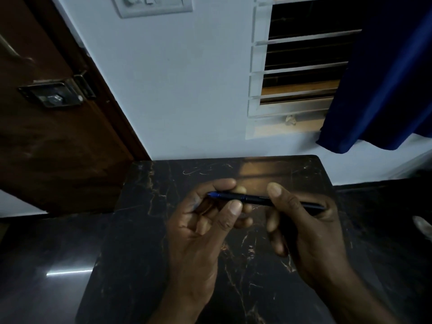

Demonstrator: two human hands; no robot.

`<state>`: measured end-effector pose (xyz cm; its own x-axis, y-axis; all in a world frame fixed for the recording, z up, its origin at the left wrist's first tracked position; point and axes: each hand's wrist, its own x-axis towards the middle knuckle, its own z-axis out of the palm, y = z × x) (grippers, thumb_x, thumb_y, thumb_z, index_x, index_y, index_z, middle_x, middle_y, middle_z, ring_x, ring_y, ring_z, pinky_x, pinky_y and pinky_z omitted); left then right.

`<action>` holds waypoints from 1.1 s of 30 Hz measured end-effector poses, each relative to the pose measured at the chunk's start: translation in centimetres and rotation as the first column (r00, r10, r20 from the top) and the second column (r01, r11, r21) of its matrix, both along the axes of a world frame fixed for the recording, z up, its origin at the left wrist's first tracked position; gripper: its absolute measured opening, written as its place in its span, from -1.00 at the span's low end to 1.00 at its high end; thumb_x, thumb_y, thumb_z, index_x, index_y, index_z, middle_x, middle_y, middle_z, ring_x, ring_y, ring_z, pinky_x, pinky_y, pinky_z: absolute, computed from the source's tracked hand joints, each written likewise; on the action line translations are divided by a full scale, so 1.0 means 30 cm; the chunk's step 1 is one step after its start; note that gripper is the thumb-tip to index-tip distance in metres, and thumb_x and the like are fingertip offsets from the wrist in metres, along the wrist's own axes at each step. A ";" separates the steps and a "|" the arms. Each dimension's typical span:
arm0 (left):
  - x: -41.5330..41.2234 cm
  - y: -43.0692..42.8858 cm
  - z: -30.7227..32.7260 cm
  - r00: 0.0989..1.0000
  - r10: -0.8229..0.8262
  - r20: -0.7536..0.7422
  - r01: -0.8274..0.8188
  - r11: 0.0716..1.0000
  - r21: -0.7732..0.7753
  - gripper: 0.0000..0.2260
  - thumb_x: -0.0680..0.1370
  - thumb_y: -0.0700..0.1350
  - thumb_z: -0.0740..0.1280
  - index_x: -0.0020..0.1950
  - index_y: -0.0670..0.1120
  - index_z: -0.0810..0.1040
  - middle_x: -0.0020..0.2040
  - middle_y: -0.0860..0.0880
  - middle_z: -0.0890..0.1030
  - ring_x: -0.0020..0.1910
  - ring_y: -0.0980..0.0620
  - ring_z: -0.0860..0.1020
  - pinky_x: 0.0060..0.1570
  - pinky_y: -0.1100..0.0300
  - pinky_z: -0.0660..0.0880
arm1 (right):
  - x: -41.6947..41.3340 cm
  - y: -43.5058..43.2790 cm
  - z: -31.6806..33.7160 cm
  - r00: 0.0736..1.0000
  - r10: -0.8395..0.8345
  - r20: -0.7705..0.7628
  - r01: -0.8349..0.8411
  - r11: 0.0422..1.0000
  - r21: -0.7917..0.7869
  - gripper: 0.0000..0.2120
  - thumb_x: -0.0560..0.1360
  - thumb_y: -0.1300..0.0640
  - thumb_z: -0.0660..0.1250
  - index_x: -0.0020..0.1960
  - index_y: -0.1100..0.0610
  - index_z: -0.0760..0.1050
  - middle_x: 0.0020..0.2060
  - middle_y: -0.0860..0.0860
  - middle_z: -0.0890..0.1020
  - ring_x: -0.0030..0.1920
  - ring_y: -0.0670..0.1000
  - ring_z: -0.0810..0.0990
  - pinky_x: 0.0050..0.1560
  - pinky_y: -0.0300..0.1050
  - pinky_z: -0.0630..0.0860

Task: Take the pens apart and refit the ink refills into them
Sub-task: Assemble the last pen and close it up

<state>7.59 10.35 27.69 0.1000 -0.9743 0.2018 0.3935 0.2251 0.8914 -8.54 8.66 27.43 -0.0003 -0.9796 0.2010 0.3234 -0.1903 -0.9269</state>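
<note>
Pen [261, 198] lies level above the dark marble table [145, 230], spanning both hands. Left hand [201, 230] pinches the blue end between thumb and fingers; right hand [304, 230] pinches the barrel, thumb on top. Judgement: 2 opposed grips suit twisting it apart.

Glossy dark marble-look tabletop [145, 230], gold-veined; smooth plastic pen [252, 198]; varnished wood door [46, 148]; soft blue cloth curtain [383, 94].
</note>
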 end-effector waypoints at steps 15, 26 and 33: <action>0.039 -0.016 -0.053 0.987 0.162 -0.014 -0.159 0.977 0.142 -0.73 0.44 -0.13 0.61 0.13 0.02 0.77 0.10 -0.14 0.77 -0.06 -0.02 0.77 -0.15 0.20 0.67 | -0.057 -0.006 -0.039 0.970 -0.002 -0.242 -0.020 0.996 -0.089 -0.66 0.62 -0.01 0.40 -0.18 0.23 0.61 -0.44 0.16 0.62 -0.49 0.14 0.59 -0.44 -0.08 0.53; 0.109 -0.012 -0.028 0.987 0.161 0.022 -0.162 0.985 0.051 -0.75 0.46 -0.12 0.53 0.13 0.03 0.77 0.06 -0.10 0.78 -0.04 -0.04 0.77 -0.17 0.20 0.68 | 0.000 -0.035 -0.021 0.978 0.024 -0.209 -0.053 0.990 -0.133 -0.75 0.67 0.12 0.31 -0.15 0.17 0.58 -0.44 0.14 0.63 -0.46 0.06 0.62 -0.37 -0.21 0.55; 0.225 -0.021 -0.027 0.982 0.188 0.034 -0.189 0.981 0.037 -0.75 0.46 -0.15 0.53 0.14 -0.02 0.76 0.07 -0.14 0.77 -0.02 -0.05 0.76 -0.18 0.19 0.68 | 0.106 -0.047 0.013 0.976 0.080 -0.204 -0.108 0.985 -0.132 -0.76 0.56 0.09 0.46 0.04 0.28 0.58 -0.31 0.19 0.68 -0.34 0.16 0.67 -0.36 -0.03 0.60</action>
